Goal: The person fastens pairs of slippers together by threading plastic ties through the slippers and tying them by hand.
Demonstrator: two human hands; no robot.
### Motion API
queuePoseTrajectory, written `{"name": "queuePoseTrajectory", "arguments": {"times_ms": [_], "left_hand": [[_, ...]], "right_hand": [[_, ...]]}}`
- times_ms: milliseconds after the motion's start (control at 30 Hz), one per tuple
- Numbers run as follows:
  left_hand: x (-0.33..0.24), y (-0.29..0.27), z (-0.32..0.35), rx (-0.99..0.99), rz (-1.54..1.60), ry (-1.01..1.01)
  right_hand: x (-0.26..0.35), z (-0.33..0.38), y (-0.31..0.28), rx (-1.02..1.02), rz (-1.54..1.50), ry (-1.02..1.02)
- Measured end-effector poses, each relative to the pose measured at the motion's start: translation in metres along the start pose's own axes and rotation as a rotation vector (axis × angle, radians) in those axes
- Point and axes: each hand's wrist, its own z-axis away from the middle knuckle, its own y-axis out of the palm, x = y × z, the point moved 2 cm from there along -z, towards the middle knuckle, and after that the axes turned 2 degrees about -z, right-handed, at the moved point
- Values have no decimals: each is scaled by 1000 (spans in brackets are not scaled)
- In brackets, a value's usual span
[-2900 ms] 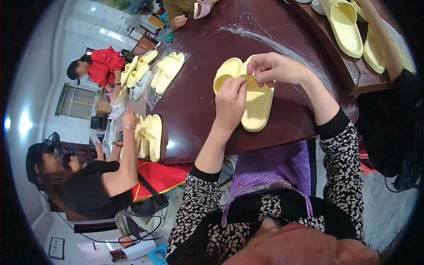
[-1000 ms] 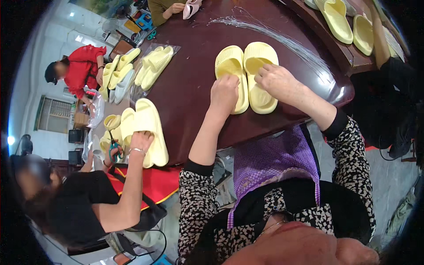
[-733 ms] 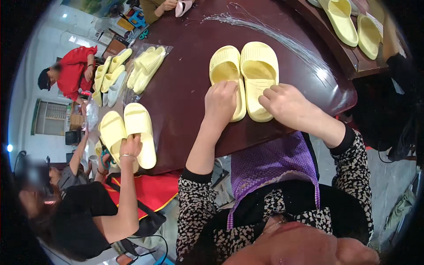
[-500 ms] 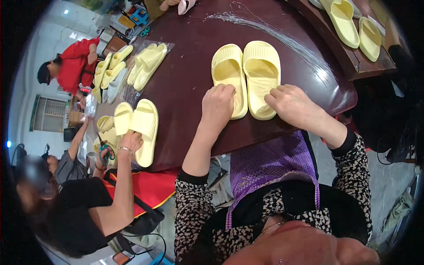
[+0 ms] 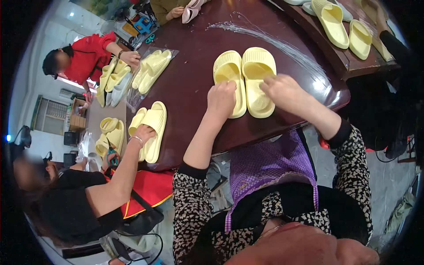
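A pair of yellow slide sandals lies side by side on the dark red table (image 5: pixel 190 88), straps toward the far side. My left hand (image 5: pixel 222 98) is closed above the outer edge of the left slide (image 5: pixel 228 62), hiding part of its footbed. Over the right edge of the right slide (image 5: pixel 259 100) my right hand (image 5: pixel 286 92) is closed too, knuckles up. Whether either hand pinches something thin cannot be made out.
Thin clear strands (image 5: pixel 269 37) lie beyond the slides. At left, a co-worker's hand (image 5: pixel 143 132) rests on another yellow pair (image 5: pixel 155 139), near green-handled scissors (image 5: pixel 111 155). Yellow slides in clear plastic (image 5: pixel 152 73) lie farther off. More slides (image 5: pixel 360 39) stand on a wooden surface at right.
My right hand has moved up and slightly left over the right slide. At left, the co-worker's pair has shifted right, and the person in red has reached toward the bagged slides.
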Motion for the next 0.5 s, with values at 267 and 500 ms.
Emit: {"name": "queuePoseTrajectory", "arguments": {"times_ms": [267, 500], "left_hand": [[-4, 20, -31, -82, -90, -25], [-3, 19, -30, -131, -133, -42]], "right_hand": [[-33, -16, 27, -86, 102, 3], [-33, 3, -4, -225, -251, 113]]}}
